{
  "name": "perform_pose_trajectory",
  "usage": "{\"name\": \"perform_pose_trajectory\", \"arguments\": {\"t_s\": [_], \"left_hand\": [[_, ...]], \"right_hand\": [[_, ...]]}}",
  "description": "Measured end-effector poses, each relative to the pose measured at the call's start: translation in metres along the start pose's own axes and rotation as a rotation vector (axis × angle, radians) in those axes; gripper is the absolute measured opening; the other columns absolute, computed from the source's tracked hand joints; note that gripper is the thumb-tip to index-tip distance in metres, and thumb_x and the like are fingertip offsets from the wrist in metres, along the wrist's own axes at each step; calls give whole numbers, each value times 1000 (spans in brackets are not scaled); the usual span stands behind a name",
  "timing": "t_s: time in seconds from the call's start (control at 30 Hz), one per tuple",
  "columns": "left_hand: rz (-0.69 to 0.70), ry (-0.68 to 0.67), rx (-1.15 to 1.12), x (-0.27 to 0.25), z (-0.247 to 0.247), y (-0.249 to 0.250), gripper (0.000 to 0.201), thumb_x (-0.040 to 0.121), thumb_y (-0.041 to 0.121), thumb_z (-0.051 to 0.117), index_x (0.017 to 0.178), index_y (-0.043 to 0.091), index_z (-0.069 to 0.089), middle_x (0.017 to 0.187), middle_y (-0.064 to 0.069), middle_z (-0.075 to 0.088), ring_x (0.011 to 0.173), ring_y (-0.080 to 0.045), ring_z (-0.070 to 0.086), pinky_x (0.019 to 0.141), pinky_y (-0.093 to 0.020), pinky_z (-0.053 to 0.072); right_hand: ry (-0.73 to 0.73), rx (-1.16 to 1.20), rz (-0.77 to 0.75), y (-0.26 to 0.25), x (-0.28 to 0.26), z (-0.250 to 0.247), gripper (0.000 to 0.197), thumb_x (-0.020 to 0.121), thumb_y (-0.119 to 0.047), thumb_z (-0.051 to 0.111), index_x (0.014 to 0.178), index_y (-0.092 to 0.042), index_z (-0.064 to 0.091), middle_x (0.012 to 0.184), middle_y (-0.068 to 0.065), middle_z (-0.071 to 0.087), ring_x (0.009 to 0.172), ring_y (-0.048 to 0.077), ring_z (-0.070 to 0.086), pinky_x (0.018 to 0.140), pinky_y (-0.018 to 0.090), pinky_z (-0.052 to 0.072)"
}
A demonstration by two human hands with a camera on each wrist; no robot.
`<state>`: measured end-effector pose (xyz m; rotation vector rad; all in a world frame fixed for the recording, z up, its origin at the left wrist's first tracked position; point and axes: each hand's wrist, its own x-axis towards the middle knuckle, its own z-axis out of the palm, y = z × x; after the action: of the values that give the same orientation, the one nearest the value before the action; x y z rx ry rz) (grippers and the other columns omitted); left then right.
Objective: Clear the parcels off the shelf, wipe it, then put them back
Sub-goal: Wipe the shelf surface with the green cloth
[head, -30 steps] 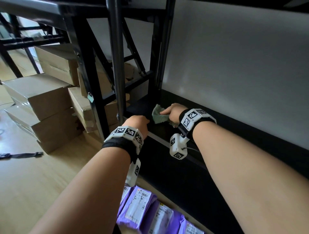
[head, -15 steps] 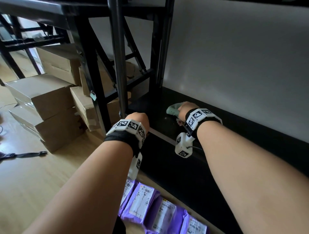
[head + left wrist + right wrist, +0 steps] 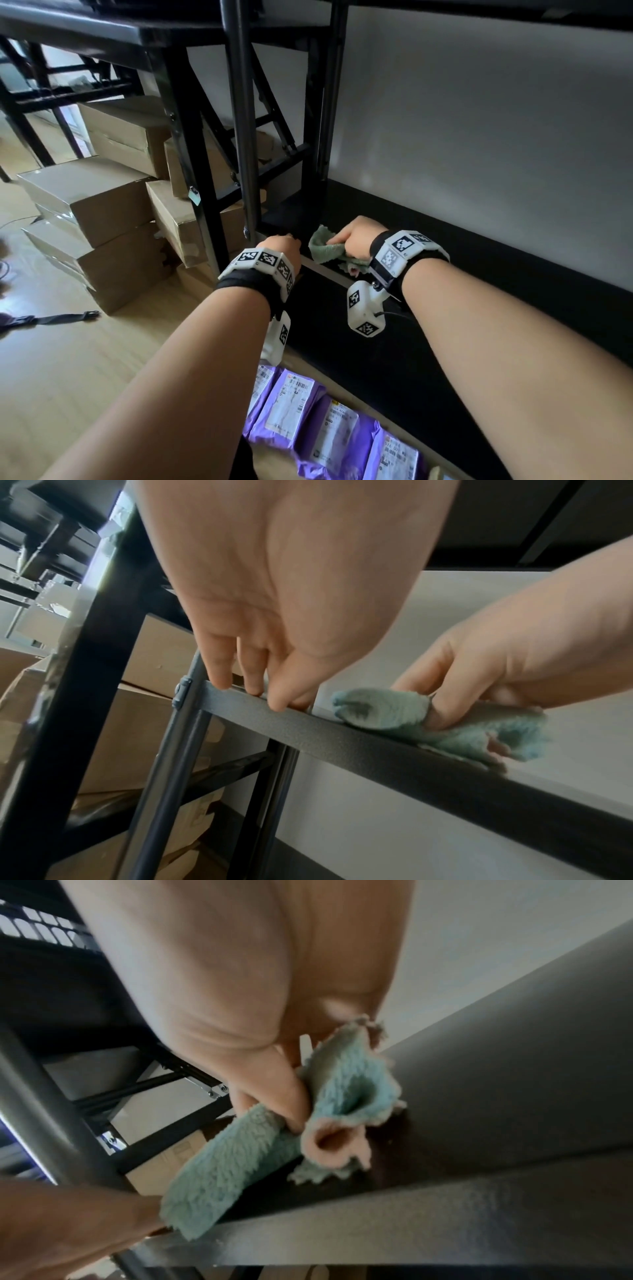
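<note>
Head view puts the right hand (image 3: 356, 240) at the far left corner of the black shelf (image 3: 394, 342), its fingers curled round a bunched green cloth (image 3: 325, 245) and pressing it onto the board. The left hand (image 3: 281, 245) rests on the shelf's near front rail (image 3: 342, 731), fingertips (image 3: 219, 680) bent over the top edge just left of the cloth, holding nothing else; the thumb lies against the rail face.

Risks, as I judge them: the cloth hangs partly over the front rail in the right wrist view, so a stroke toward the near side could drag it off the edge or bunch it against the left hand, which sits touching or almost touching its end. The upright post (image 3: 246, 137) stands just beside the corner, and a fast sweep left could knock the knuckles into it. Much of the shelf to the right looks not yet reached, so stopping here would leave it unwiped.

Purple parcels (image 3: 294, 411) lie in a row on the wooden floor (image 3: 68, 342), near the person and below the shelf's front edge, well apart from both hands. Cardboard boxes (image 3: 85, 205) are stacked to the left.
</note>
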<state>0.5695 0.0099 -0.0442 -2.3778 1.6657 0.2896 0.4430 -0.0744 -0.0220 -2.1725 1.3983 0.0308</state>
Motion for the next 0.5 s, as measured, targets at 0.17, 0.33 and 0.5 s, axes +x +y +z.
{"name": "perform_pose_trajectory", "arguments": {"t_s": [0.17, 0.33, 0.5], "left_hand": [[-18, 64, -39, -5, 4, -5, 48, 97, 19, 48, 144, 14, 40, 147, -6, 40, 132, -28, 44, 102, -34, 41], [12, 8, -21, -1, 4, -8, 42, 99, 17, 42, 141, 15, 43, 133, -7, 50, 119, -28, 53, 83, -32, 42], [30, 6, 37, -5, 4, -9, 39, 100, 22, 41, 138, 16, 45, 132, -7, 51, 115, -29, 56, 79, -32, 41]], "right_hand": [[130, -22, 144, 21, -13, -18, 30, 96, -17, 51, 124, -24, 61, 112, 5, 68, 102, 25, 64, 84, 30, 47], [88, 135, 209, 25, 4, -11, 23, 88, -34, 59, 68, -23, 62, 45, -3, 65, 69, 24, 69, 79, 36, 55], [28, 185, 160, 20, 6, -2, 28, 79, -46, 56, 93, -27, 72, 80, 6, 76, 87, 31, 73, 93, 47, 52]]}}
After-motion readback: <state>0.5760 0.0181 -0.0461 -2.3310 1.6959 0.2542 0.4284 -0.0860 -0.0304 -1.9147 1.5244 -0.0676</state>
